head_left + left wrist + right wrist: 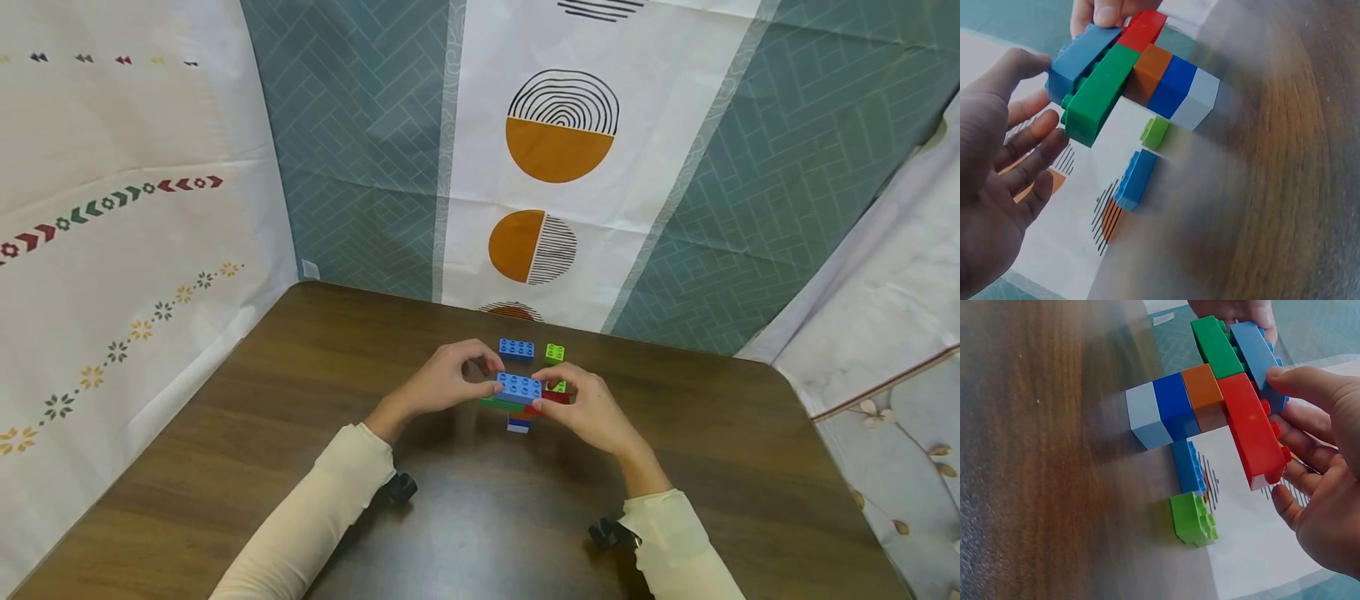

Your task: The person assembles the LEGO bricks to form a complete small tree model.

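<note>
A light blue brick [519, 387] is pinched at its left end by my left hand [453, 379] and at its right end by my right hand [596, 408]. It lies across the join of a green brick [1100, 97] and a red brick [1252, 428], with green studs showing in a narrow gap under it. Below those two stands a column: an orange brick [1202, 394], a dark blue brick [1175, 406] and a white brick [1147, 415] at the bottom. Thumb and fingers of each hand meet the light blue brick's ends; the other fingers stay loosely spread.
Behind the build, another blue brick [517, 349] and a lime brick [554, 353] sit on the brown table [337, 358]. A second lime piece [559, 387] shows beside my right hand. A patterned cloth [360, 150] hangs along the table's back edge.
</note>
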`<action>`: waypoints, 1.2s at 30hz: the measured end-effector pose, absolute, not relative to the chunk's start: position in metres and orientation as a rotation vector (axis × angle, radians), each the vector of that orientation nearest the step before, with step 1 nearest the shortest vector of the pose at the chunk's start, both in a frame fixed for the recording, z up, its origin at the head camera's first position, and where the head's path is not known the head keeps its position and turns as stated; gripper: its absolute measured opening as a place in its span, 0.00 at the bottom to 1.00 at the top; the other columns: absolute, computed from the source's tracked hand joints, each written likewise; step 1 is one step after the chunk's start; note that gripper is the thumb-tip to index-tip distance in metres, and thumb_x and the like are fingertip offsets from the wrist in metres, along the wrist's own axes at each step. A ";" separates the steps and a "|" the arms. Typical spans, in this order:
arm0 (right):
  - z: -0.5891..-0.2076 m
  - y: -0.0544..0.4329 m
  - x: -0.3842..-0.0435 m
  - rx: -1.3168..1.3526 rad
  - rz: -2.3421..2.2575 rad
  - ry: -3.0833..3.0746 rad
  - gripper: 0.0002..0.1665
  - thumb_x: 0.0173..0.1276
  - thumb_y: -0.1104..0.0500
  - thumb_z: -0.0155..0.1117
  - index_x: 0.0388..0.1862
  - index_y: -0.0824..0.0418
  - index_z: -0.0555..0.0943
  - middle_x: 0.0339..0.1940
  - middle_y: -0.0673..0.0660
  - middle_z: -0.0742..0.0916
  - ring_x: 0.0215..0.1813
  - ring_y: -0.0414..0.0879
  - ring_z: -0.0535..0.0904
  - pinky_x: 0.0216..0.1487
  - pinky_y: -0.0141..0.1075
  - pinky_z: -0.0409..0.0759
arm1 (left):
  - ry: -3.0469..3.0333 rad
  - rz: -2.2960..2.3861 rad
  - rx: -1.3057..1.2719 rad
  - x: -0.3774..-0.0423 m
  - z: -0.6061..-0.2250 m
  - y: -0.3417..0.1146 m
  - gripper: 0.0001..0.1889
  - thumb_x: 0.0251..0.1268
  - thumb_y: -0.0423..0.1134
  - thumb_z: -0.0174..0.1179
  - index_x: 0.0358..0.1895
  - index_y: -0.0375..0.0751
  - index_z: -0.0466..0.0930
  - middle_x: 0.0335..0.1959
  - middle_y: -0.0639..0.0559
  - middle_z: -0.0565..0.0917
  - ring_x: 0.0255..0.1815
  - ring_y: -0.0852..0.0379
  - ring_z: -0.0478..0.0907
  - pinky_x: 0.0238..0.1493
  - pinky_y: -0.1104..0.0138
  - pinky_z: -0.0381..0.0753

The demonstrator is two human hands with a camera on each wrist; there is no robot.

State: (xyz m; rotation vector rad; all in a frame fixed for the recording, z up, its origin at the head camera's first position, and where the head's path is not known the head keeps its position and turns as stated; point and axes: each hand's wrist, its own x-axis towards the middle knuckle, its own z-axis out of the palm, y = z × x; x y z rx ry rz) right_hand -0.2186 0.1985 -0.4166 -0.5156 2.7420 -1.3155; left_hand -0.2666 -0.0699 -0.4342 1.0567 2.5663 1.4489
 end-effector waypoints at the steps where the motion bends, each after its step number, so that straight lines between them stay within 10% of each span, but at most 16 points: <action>1: -0.416 0.199 -0.219 -0.515 -1.311 2.744 0.22 0.66 0.54 0.75 0.58 0.53 0.83 0.56 0.58 0.85 0.56 0.62 0.79 0.45 0.33 0.84 | 2.563 1.449 1.063 -0.267 -0.434 -0.070 0.14 0.63 0.43 0.72 0.49 0.46 0.84 0.45 0.55 0.85 0.47 0.51 0.80 0.44 0.66 0.82; 36: -0.423 0.199 -0.218 -0.558 -1.372 2.761 0.22 0.65 0.53 0.76 0.57 0.50 0.84 0.56 0.54 0.86 0.59 0.53 0.80 0.63 0.57 0.82 | 2.417 1.551 0.980 -0.266 -0.435 -0.068 0.12 0.63 0.38 0.72 0.47 0.43 0.81 0.46 0.48 0.86 0.46 0.54 0.84 0.53 0.63 0.87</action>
